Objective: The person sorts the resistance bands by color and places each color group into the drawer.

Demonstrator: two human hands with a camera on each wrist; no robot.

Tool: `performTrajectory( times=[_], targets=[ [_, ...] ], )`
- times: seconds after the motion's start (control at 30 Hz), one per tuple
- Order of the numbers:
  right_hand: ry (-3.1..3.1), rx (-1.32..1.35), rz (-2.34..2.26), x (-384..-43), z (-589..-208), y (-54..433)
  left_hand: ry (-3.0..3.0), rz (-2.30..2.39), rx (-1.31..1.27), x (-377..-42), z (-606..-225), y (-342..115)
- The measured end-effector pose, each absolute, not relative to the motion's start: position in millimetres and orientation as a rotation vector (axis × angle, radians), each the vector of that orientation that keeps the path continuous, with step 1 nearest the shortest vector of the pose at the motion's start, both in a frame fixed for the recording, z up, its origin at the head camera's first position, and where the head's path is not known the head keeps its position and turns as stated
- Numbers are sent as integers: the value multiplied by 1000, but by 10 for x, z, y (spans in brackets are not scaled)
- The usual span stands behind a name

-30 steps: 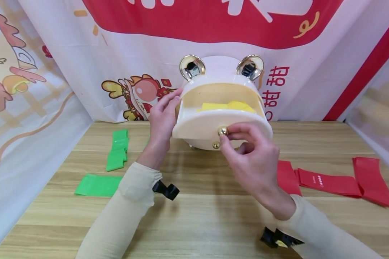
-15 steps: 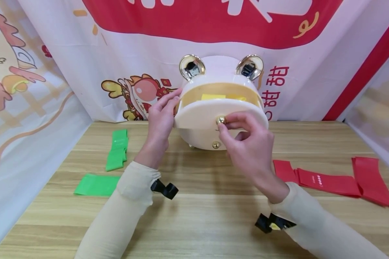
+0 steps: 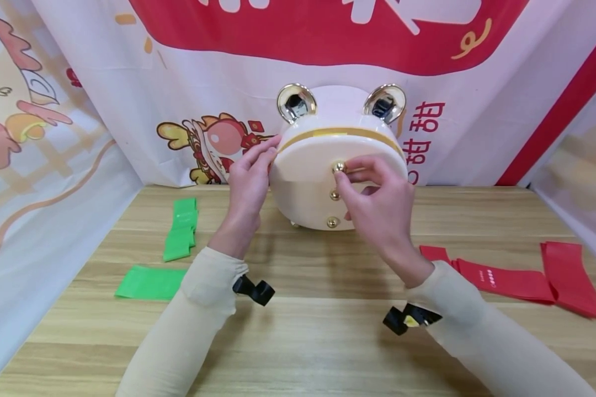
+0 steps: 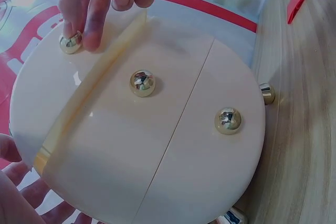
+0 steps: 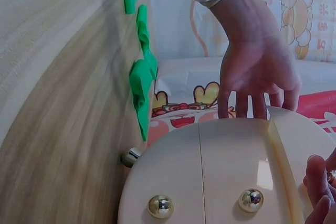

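A white rounded drawer box (image 3: pixel 339 102) with two gold-rimmed, eye-like discs on top stands at the back of the table. Its top drawer (image 3: pixel 303 157) sticks out slightly, leaving a narrow gap above, where a bit of something yellow (image 3: pixel 329 132) shows. Thumb and fingers of my right hand (image 3: pixel 382 201) pinch that drawer's round gold knob (image 4: pixel 71 43). My left hand (image 3: pixel 247 184) rests against the box's left side; in the right wrist view its fingers (image 5: pixel 241 104) lie fairly straight along the side. Two lower gold knobs (image 4: pixel 142 83) are untouched.
Green folded strips (image 3: pixel 151 283) lie on the wooden table (image 3: pixel 298 342) at the left. Red folded strips (image 3: pixel 506 280) lie at the right. Close behind the box hangs a printed cloth (image 3: pixel 218 82), with more cloth at both sides.
My right hand has pushed the top drawer inward by its knob, away from me. The opening has narrowed and hidden most of the yellow contents. The left hand has stayed in place.
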State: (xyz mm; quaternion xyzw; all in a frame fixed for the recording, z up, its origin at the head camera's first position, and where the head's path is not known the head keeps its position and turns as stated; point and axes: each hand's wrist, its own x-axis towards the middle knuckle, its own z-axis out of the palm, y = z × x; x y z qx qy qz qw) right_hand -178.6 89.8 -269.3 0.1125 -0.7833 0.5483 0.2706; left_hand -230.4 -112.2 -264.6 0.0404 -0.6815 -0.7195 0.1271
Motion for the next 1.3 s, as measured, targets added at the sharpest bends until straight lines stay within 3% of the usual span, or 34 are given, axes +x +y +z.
performTrajectory(
  times=[0.83,1.3],
  targets=[
    [-2105,252,1508,-2005,-2700,891,-1993,-2071,98,-2318,-2655,-1135],
    [-2154,132,1475,-1965,-3066,924,-2000,-2063,93,-2326,-2660,-1139]
  ],
)
